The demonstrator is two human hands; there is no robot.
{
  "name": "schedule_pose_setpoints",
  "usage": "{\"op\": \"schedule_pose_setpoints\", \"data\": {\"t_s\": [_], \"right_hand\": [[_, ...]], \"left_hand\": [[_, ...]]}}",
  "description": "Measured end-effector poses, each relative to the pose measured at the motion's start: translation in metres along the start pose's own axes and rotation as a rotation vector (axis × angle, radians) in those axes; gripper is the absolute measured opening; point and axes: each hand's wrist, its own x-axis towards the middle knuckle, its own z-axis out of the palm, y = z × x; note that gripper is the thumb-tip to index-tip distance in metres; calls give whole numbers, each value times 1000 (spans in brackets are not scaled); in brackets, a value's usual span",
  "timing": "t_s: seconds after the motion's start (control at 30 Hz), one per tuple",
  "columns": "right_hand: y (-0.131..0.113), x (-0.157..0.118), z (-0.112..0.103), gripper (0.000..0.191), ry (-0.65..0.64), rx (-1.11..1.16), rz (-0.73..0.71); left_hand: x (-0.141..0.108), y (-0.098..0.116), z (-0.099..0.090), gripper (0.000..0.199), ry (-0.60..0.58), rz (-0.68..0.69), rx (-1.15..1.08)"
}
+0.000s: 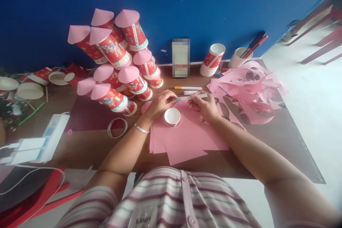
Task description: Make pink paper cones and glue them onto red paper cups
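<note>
A white marker pen (pixel 187 97) is held level between both hands, above sheets of pink paper (pixel 184 142). Its left end is pinched by the thumb and fingers of my left hand (pixel 163 101). My right hand (pixel 205 106) grips the barrel towards the other end. Just below the pen, a paper cup (pixel 173 118) with a white rim stands on the paper. Beside my right wrist lie dark-handled scissors (pixel 225 111), partly covered by the hand. Behind the pen is another marker with a yellow end (pixel 187 88).
Red paper-cup towers with pink cone tops (pixel 114 48) stand at the back left. A phone (pixel 181 58) leans on the blue wall. Pink paper scraps (pixel 251 89), a cup (pixel 213 58) and a pen holder (pixel 240 57) sit right. A tape roll (pixel 117 128) and power strip (pixel 55 133) lie left.
</note>
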Motion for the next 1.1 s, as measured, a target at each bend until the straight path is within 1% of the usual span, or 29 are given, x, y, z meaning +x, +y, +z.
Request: {"op": "schedule_pose_setpoints", "data": {"t_s": [0.07,0.13,0.23,0.3,0.4,0.47,0.57,0.6,0.67,0.73,0.8,0.87,0.9,0.97,1.03,1.1], "right_hand": [[1,-1,2,48,2,9,18],[1,-1,3,47,-13,0,5],[-3,-1,3,45,-28,-39,-69],[-6,-1,1,42,1,-89,-146],[-12,2,-6,34,55,-226,-238],[-13,5,-11,31,50,-337,-237],[-8,12,-19,25,54,-542,-239],[-5,14,-21,22,60,-636,-272],[1,18,-24,13,53,-829,-385],[5,20,-27,9,35,-993,-524],[5,21,-28,11,41,-1125,-652],[0,22,-28,18,66,-1245,-727],[-5,23,-27,21,76,-1310,-737],[-18,29,-23,29,66,-1463,-698],[-31,39,-17,35,2,-1653,-591],[-42,52,-10,39,-128,-1821,-466]], "left_hand": [[-1,-1,1,20,31,46,21],[0,-2,2,21,53,83,23],[3,-5,3,23,84,94,1],[4,-8,2,24,108,93,-7],[3,-12,2,21,130,100,-3],[2,-15,2,16,122,95,-4],[3,-21,4,12,86,61,21],[4,-23,5,10,68,45,41],[6,-26,6,3,27,23,86],[8,-29,7,5,-6,37,123],[8,-31,9,11,-16,80,156],[7,-32,11,15,-5,119,186],[7,-32,12,17,7,134,197],[6,-32,15,19,38,163,211],[5,-31,17,19,71,186,218],[6,-31,17,18,104,191,216]]}}
